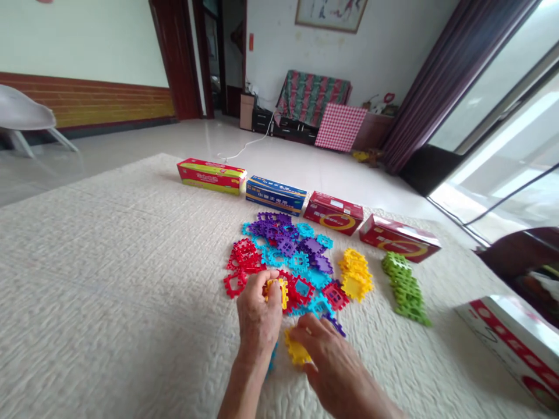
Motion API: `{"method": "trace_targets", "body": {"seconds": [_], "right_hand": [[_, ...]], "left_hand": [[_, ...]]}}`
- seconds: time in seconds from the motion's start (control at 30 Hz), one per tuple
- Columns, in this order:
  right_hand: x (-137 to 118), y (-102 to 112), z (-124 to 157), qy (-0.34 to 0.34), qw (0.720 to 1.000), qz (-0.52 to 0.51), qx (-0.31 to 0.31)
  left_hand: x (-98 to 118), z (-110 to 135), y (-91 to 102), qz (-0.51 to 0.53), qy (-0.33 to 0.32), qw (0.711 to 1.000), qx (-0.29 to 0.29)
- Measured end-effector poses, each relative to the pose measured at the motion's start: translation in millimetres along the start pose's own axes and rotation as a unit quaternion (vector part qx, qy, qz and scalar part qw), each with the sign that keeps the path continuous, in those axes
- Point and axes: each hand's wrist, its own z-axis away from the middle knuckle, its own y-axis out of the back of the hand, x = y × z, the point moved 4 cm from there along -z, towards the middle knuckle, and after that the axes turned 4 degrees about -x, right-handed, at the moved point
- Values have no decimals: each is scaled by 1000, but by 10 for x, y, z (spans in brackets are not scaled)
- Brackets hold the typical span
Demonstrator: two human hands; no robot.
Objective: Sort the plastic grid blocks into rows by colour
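A mixed heap of flat plastic interlocking tiles (288, 256), red, purple and cyan, lies on the cream mat (109, 279). My left hand (257, 317) is closed on a yellow tile (279, 289) at the heap's near edge. My right hand (323, 355) pinches another yellow tile (297, 349) lying on the mat just below the heap. A cyan tile peeks out under my left wrist. A sorted stack of yellow tiles (356, 273) sits right of the heap, and a row of green tiles (404, 288) lies further right.
Four boxes stand in a row behind the tiles: a red-and-yellow one (212, 176), a blue one (276, 195), and two red ones (334, 212) (399, 237). A red-and-white box (510, 343) lies at the right edge. A white chair (26, 116) stands far left.
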Motion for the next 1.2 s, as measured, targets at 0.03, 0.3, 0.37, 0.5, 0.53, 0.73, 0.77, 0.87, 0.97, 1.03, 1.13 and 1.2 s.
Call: {"method": "trace_targets", "body": {"seconds": [0.03, 0.3, 0.37, 0.5, 0.53, 0.73, 0.77, 0.87, 0.97, 1.03, 1.13, 1.2], "right_hand": [[-17, -9, -9, -3, 1000, 4, 5], [70, 316, -16, 27, 985, -103, 139], [191, 395, -27, 22, 969, -133, 205], [360, 447, -106, 16, 949, -133, 284], [380, 442, -136, 19, 947, -131, 292], [458, 344, -239, 38, 921, -175, 345], [476, 319, -237, 38, 916, -194, 349], [586, 247, -206, 32, 897, -279, 343], [856, 223, -129, -30, 855, -372, 361], [1099, 243, -38, -97, 807, -399, 424], [1389, 279, 93, -173, 748, -380, 515], [1481, 291, 128, -197, 747, -350, 530]], "left_hand": [[-7, 7, -13, 5, 3, 1000, -5], [-92, 27, -119, 106, 55, 992, -31], [-110, 59, -204, 155, 87, 983, -52], [-128, 148, -408, 252, 152, 950, -103], [-126, 165, -448, 268, 161, 944, -107], [-107, 241, -659, 313, 193, 924, -106], [-103, 255, -692, 312, 196, 923, -110], [-77, 288, -757, 281, 183, 934, -126], [-11, 306, -756, 183, 89, 972, -118], [63, 347, -773, 72, -28, 991, -113], [127, 495, -923, -105, -171, 968, -153], [108, 599, -1041, -196, -201, 943, -177]]}}
